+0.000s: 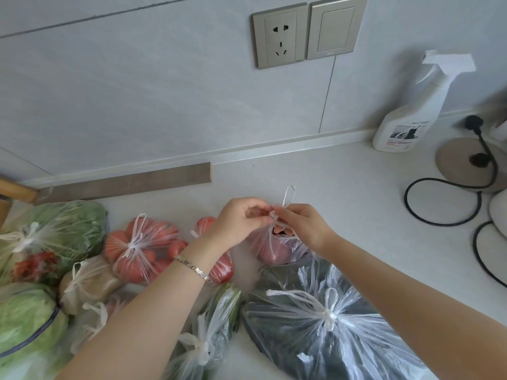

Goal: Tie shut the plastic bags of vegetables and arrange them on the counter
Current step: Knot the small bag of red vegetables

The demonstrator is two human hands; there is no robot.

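A small bag (pixel 277 248) of red-brown vegetables is being tied near the middle of the table (pixel 356 182), just behind a big dark bag (pixel 329 325). Its thin handles (pixel 288 194) are pinched by both hands. The fingers (pixel 256 207) of the left hand (pixel 238 226) and those of the right hand (pixel 304 226) are curled tight on the plastic strips, right where the knot is made. One loop is seen sticking up above the hands.

The small bag is judged to be light and soft. Its plastic looks thin and slippery, and it could be torn if pulled too hard. It is best held by the handles, close to the knot, and not by the sides. The vegetables inside look firm, so little harm is expected from a gentle squeeze.

A knotted bag of tomatoes (pixel 137 248) is found just to the left, partly hidden by the left arm. Bags of green leaves (pixel 63 223) are crowded at the far left. The dark bag is knotted too. A spray bottle (pixel 406 116) and a black cord (pixel 444 204) are seen well apart on the right, and the cord should be kept out of the way
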